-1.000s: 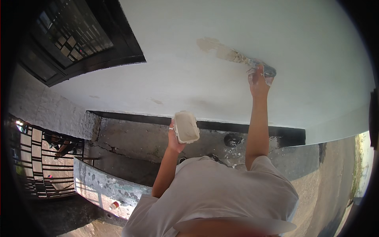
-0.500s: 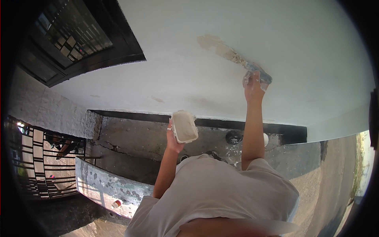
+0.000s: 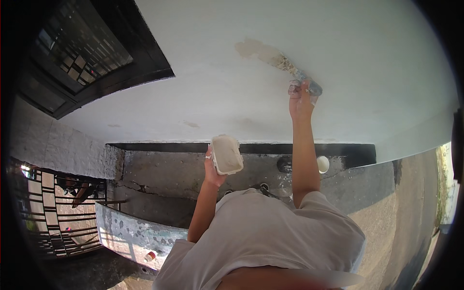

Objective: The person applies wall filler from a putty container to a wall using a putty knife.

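My left hand (image 3: 210, 170) grips a white rectangular tub (image 3: 227, 153) of pale filler by its side, at waist height. My right hand (image 3: 300, 96), smeared with white, is closed round a dark grey tool, probably a putty knife (image 3: 312, 88), held against the white wall (image 3: 377, 58). From the tool a rough, flaking strip with beige filler (image 3: 256, 50) runs up to the left. Fainter patches show lower on the wall.
A dark-framed window (image 3: 101, 53) is upper left, a metal gate (image 3: 63, 212) left, beside a low speckled ledge (image 3: 130, 227) with a small bottle (image 3: 150, 256). A dark round object (image 3: 285, 164) and a white container (image 3: 323, 164) lie by the black skirting on the cracked floor.
My right hand with the tool has shifted left along the lower end of the patch, dipping and then rising slightly. My left hand still holds the tub in much the same place.
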`<act>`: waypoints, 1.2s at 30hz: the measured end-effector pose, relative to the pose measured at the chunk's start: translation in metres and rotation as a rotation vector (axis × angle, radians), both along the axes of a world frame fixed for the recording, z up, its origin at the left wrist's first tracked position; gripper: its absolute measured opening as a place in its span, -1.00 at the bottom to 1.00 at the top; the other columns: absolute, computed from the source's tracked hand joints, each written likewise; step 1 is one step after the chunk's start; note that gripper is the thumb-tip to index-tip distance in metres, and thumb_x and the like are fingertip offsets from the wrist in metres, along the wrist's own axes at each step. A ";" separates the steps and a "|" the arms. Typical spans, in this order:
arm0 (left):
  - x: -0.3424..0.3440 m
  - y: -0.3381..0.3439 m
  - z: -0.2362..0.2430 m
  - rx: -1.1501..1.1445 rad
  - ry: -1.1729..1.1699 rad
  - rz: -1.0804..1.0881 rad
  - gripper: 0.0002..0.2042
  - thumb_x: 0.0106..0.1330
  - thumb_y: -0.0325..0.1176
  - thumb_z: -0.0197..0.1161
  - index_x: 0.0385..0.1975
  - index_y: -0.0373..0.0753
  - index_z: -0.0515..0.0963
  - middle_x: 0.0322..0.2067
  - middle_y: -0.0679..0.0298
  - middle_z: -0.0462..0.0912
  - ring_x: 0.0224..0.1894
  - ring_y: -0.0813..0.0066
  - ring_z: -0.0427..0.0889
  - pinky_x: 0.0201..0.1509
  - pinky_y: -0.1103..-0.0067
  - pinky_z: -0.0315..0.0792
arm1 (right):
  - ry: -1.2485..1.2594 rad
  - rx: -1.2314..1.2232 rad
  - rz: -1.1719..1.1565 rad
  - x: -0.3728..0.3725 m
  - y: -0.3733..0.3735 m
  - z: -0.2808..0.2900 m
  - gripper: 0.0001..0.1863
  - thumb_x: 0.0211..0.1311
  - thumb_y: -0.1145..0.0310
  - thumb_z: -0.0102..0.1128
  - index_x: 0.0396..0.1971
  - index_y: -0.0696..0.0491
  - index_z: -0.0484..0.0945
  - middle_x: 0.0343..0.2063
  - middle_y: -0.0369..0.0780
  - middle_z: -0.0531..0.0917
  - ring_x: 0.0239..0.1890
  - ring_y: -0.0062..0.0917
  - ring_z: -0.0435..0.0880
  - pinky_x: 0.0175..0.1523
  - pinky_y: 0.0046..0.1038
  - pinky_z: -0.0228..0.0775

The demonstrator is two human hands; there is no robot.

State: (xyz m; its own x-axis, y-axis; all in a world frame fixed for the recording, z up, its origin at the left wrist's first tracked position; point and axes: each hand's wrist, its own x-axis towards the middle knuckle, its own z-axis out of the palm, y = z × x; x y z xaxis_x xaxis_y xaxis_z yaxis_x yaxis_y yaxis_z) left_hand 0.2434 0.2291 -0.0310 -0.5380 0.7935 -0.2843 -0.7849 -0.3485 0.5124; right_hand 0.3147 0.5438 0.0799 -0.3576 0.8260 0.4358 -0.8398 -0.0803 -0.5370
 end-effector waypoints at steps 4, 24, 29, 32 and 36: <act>-0.001 -0.004 0.000 0.022 -0.035 -0.044 -0.39 0.46 0.21 -0.12 0.32 -0.09 0.34 0.19 0.21 0.50 0.19 0.21 0.52 0.24 0.20 0.45 | 0.043 -0.110 0.075 0.013 -0.023 -0.010 -0.64 0.39 0.38 0.20 0.09 0.23 0.45 -0.36 -0.11 0.70 -0.46 -0.50 0.64 -0.41 -0.46 0.43; -0.017 -0.011 0.022 0.204 -0.111 -0.005 -0.33 0.40 0.26 -0.06 0.33 -0.10 0.28 0.20 0.20 0.46 0.22 0.16 0.48 0.23 0.17 0.44 | -0.087 0.058 0.489 0.086 -0.141 -0.020 -0.62 0.33 0.20 0.27 -0.04 0.16 0.49 -0.35 -0.17 0.53 -0.34 -0.44 0.56 -0.23 -0.36 0.44; -0.015 -0.003 0.039 0.222 -0.137 -0.136 -0.29 0.39 0.28 -0.08 0.35 -0.13 0.27 0.23 0.17 0.44 0.25 0.14 0.47 0.26 0.15 0.42 | -0.600 0.107 0.439 0.084 -0.154 -0.053 -0.66 0.15 0.45 0.29 -0.09 0.27 0.55 -0.38 -0.16 0.61 -0.38 -0.44 0.63 -0.22 -0.42 0.51; -0.014 0.000 0.037 0.158 -0.087 -0.163 -0.27 0.38 0.30 -0.10 0.35 -0.15 0.27 0.24 0.13 0.44 0.23 0.11 0.48 0.24 0.14 0.44 | -0.616 0.098 0.384 0.091 -0.144 -0.067 -0.63 0.06 0.50 0.21 -0.11 0.34 0.57 -0.39 -0.14 0.65 -0.41 -0.46 0.64 -0.25 -0.44 0.51; -0.020 -0.007 0.043 0.118 -0.069 -0.196 -0.25 0.36 0.30 -0.09 0.35 -0.18 0.27 0.21 0.07 0.46 0.15 0.07 0.56 0.18 0.12 0.50 | -0.710 0.087 0.251 0.132 -0.111 -0.072 -0.65 0.08 0.45 0.22 -0.17 0.40 0.57 -0.44 -0.13 0.63 -0.47 -0.46 0.61 -0.30 -0.44 0.49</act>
